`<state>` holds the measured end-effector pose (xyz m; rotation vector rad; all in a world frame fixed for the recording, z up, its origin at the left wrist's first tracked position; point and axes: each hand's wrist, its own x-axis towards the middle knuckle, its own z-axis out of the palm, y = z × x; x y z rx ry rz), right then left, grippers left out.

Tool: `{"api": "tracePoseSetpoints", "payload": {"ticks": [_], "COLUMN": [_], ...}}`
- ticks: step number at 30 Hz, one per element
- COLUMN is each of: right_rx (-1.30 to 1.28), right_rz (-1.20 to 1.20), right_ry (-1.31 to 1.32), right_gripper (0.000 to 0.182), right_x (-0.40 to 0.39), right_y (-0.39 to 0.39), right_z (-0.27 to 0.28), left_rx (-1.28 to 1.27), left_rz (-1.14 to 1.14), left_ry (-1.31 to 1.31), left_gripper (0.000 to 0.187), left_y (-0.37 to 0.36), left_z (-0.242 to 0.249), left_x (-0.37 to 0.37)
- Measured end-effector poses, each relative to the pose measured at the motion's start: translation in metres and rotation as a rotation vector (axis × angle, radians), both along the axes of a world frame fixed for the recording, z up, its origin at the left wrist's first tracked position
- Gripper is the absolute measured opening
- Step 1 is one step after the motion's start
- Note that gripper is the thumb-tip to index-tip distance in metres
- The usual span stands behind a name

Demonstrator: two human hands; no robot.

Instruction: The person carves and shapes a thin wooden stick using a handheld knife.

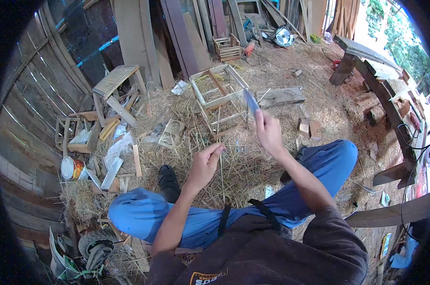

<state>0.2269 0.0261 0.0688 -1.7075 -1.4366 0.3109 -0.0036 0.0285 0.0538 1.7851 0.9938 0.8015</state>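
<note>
My right hand [270, 132] is closed around a knife [250, 100], its broad bluish blade pointing up and away from me. My left hand [204, 165] is raised between my knees with thumb and fingers pressed together; whatever they may pinch is too small to make out. The two hands are apart. Beyond them stands a light wooden frame [226, 98] with thin legs and a brown crossbar. Straw and thin strips [224, 183] cover the ground below my hands.
A small wooden stool [117, 81] and a paint can [72, 168] are on the left. At the back are a slatted crate [227, 48] and a circular saw [283, 37]. A long workbench [388, 107] runs along the right. A plank [280, 97] lies beyond my right hand.
</note>
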Motion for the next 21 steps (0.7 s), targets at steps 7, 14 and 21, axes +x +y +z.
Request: {"api": "tracePoseSetpoints", "payload": {"ticks": [7, 14, 21], "right_rx": [-0.008, -0.071, 0.060], "right_rz": [0.249, 0.022, 0.109], "right_ry": [-0.141, -0.021, -0.086], "right_gripper": [0.045, 0.041, 0.029], "right_x": [-0.028, -0.004, -0.006], "right_y": [-0.016, -0.001, -0.001], "right_z": [-0.010, -0.024, -0.006], "left_rx": [0.116, -0.032, -0.006], "left_rz": [0.047, 0.013, 0.022], "left_ry": [-0.108, -0.012, -0.075], "left_gripper": [0.029, 0.035, 0.033], "left_y": [0.002, -0.006, -0.001], "left_z": [-0.006, 0.001, -0.009], "left_x": [0.005, 0.006, 0.007]}}
